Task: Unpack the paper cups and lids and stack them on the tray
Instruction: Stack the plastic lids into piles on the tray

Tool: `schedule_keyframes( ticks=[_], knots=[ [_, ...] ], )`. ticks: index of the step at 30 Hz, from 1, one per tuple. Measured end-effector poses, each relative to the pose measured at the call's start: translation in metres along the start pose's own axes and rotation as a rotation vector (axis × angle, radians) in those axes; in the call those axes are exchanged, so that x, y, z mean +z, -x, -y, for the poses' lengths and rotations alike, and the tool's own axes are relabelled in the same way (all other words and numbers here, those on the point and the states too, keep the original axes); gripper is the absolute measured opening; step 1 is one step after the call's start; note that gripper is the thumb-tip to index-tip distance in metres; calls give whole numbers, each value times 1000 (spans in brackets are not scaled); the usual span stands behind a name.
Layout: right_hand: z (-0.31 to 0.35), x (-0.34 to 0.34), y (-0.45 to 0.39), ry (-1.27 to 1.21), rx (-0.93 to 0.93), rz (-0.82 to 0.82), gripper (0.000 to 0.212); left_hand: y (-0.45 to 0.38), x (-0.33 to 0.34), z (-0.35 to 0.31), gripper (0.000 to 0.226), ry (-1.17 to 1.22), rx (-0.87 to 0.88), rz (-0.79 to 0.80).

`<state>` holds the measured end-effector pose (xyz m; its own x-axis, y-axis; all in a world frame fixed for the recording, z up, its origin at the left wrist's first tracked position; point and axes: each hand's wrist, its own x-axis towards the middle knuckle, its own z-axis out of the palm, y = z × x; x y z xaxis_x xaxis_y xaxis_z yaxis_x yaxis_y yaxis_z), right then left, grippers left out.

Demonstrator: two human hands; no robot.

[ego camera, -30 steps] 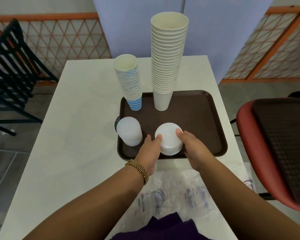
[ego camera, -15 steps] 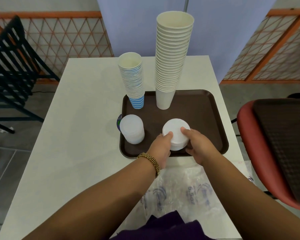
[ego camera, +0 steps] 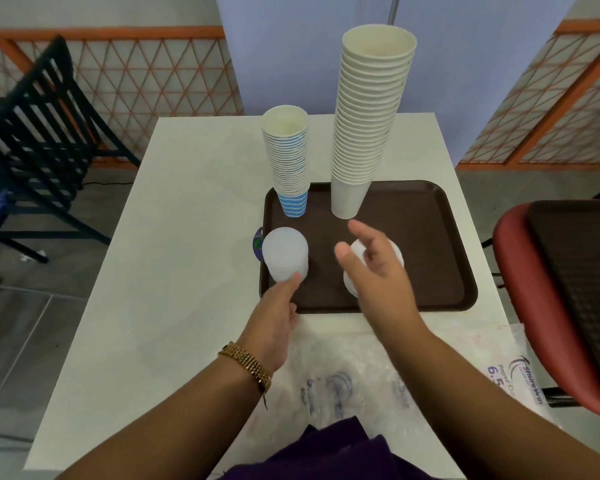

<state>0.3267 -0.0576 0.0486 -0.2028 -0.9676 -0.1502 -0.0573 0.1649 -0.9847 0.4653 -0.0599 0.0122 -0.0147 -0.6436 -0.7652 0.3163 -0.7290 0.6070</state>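
Lids and cups stacked on tray (ego camera: 444, 237).
Left hand (ego camera: 274, 313) fingertip steadies lids (ego camera: 284, 252); right hand (ego camera: 371, 261) open, empty, above tray.

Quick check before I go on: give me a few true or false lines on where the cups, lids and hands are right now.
1. Both cup stacks stand on the tray. True.
2. The blue cup stack is taller than the white cup stack. False: the white one is taller.
3. The right hand grips a lid stack. False: it is open above the right lid stack.
4. The left hand touches the left lid stack. True.
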Motion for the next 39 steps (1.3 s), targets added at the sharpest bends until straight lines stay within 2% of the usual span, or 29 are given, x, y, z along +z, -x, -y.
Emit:
schedule_keyframes(
  ticks=[4,10,14,18,22,35,39],
  knots=[
    [-19,39,6,-44,187,137,52,-11,-17,-10,63,85,8,-73],
    [-42,69,-15,-174,586,76,85,-34,-27,-20,71,126,-63,-62],
    [-49,78,-39,-225,727,43,89,-44,-27,-26,64,124,-91,-32],
    [-51,82,-51,-183,765,44,67,-55,-27,-29,58,127,-114,14],
    [-48,86,-60,-197,757,22,62,-68,-25,-35,60,169,-117,50],
    [-31,92,-96,-264,761,-36,72,-90,-10,-66,71,173,-89,18],
    [-28,87,-89,-254,768,-13,85,-87,-11,-63,79,174,-81,19]
  ],
)
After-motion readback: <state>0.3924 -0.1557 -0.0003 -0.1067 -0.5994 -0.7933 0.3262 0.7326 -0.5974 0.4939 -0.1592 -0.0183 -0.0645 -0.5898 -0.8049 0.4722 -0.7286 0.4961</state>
